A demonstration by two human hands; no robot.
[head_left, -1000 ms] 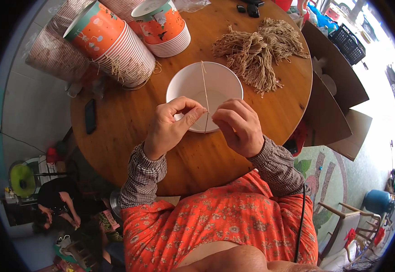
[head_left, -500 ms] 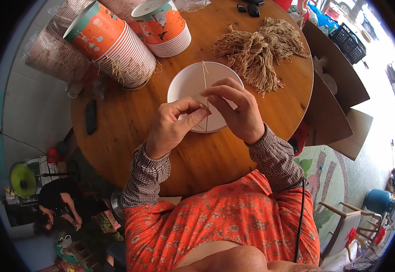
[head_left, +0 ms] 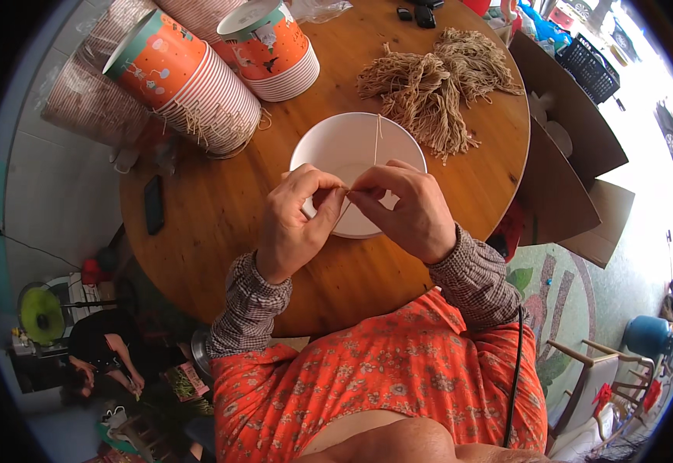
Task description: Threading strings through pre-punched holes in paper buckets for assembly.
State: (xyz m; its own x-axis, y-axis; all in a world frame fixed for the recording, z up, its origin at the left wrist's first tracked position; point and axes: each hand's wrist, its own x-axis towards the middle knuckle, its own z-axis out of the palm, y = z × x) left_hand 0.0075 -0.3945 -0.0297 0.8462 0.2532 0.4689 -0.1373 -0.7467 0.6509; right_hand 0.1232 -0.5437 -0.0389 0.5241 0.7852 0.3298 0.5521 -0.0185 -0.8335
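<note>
A white paper tub (head_left: 315,143) stands on the wooden table in front of me, its open mouth upward. A thin tan string (head_left: 377,140) runs over the tub's far rim and down across the mouth to my fingers. My left hand (head_left: 296,224) pinches the string over the near part of the tub. Fingertip to fingertip with it, my right hand (head_left: 412,208) pinches the string too. The fingers hide the string where they meet, so I cannot make out any knot.
Beyond the tub lies a bundle of tan strings (head_left: 429,89). Stacked orange-and-green paper tubs (head_left: 197,85) stand at the far left, with loose strings on one stack. A black phone (head_left: 154,204) lies near the left edge. An open cardboard box (head_left: 556,170) is at the right.
My right hand has come down and its fingers have closed on the string beside my left fingertips. The tub has shifted slightly right, and the string now slants across it.
</note>
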